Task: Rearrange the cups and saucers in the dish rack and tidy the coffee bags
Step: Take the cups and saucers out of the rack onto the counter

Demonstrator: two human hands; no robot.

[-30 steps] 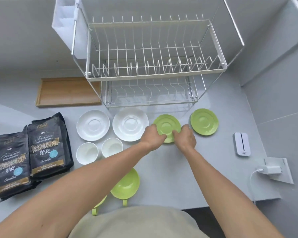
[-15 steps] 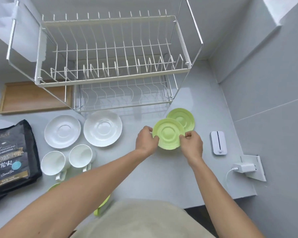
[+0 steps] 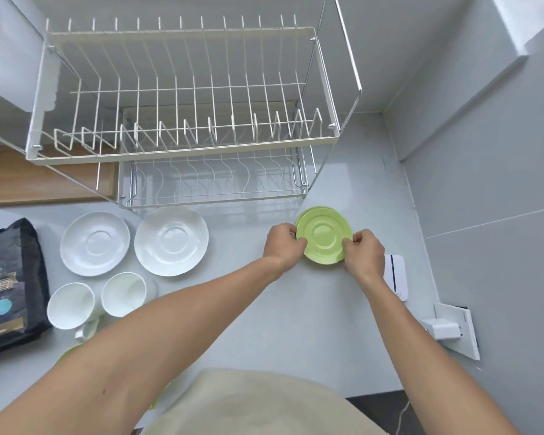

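A green saucer (image 3: 324,237) lies on top of a second green saucer, whose rim just shows at the back, on the counter right of centre. My left hand (image 3: 281,243) grips its left edge and my right hand (image 3: 365,255) grips its right edge. Two white saucers (image 3: 95,243) (image 3: 171,240) lie side by side to the left, with two white cups (image 3: 70,306) (image 3: 123,294) in front of them. A black coffee bag (image 3: 8,284) lies at the far left. The white two-tier dish rack (image 3: 182,146) stands behind, with nothing in it.
A wooden tray (image 3: 47,180) sits behind the rack at the left. A white device (image 3: 396,277) and a wall socket with a plugged-in charger (image 3: 446,328) are at the right, by the grey wall. A sliver of green cup shows under my left forearm.
Both hands carried the green saucer to the right and set it on the second green saucer. My view shifted right, so the coffee bags have slid mostly out of frame.
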